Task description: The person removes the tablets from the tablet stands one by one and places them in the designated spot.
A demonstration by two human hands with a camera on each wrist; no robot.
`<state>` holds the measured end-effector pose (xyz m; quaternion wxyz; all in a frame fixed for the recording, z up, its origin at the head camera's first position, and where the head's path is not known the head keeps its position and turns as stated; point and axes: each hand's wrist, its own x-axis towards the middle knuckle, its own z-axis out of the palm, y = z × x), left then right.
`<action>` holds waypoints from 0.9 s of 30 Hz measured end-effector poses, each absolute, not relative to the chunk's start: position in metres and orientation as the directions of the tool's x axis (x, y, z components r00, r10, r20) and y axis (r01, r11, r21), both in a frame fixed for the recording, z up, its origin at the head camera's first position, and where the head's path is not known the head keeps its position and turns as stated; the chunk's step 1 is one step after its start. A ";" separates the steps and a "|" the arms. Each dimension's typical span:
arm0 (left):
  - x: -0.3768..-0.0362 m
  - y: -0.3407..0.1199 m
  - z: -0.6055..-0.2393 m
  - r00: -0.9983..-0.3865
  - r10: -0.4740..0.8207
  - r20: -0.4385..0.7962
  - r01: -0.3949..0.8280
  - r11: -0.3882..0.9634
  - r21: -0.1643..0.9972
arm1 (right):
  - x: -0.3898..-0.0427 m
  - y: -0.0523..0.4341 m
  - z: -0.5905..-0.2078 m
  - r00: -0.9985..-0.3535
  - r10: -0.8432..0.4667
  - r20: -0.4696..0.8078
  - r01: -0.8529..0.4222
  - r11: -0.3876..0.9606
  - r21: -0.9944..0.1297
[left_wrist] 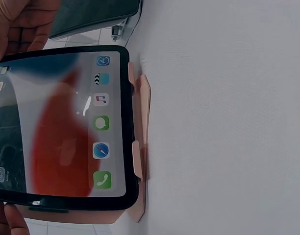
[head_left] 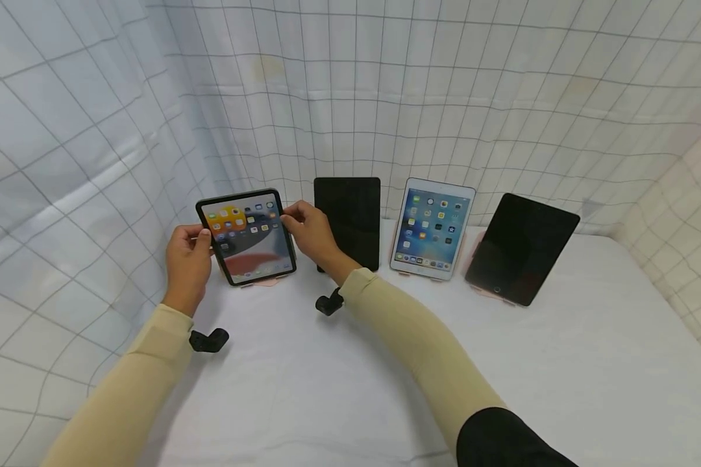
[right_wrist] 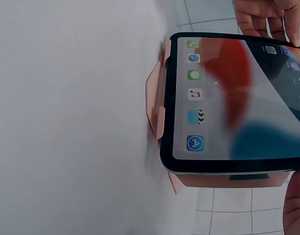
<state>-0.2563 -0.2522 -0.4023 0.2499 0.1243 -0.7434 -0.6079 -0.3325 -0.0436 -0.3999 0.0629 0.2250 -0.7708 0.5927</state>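
Note:
A black-framed tablet, its screen lit with app icons, leans upright at the left on a pink stand. My left hand holds the tablet's left edge, thumb at the front bezel and fingers toward the back. On the opposite edge, my right hand pinches the frame near its upper part. In the right wrist view, the stand's small front lips sit against the tablet's bottom edge. Most of the stand is hidden behind the tablet.
To the right stand a dark-screened tablet, a white tablet with a lit screen, and a tilted black tablet. White cloth covers the table. Gridded white curtains hang behind and at both sides.

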 end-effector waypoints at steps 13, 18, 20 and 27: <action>-0.247 -0.256 -0.390 -0.878 -0.430 0.211 0.149 0.174 0.973 | -0.324 -0.043 -0.399 -0.899 -0.255 0.356 -0.397 0.133 -0.908; -0.244 -0.260 -0.386 -0.899 -0.390 0.198 0.112 0.233 0.966 | -0.324 -0.041 -0.398 -0.901 -0.263 0.346 -0.382 0.101 -0.919; -0.243 -0.262 -0.384 -0.909 -0.375 0.185 0.092 0.252 0.963 | -0.325 -0.039 -0.396 -0.902 -0.279 0.330 -0.367 0.091 -0.926; -0.242 -0.270 -0.378 -0.948 -0.302 0.100 0.087 0.058 0.995 | -0.329 -0.031 -0.391 -0.900 -0.370 0.231 -0.260 0.030 -0.965</action>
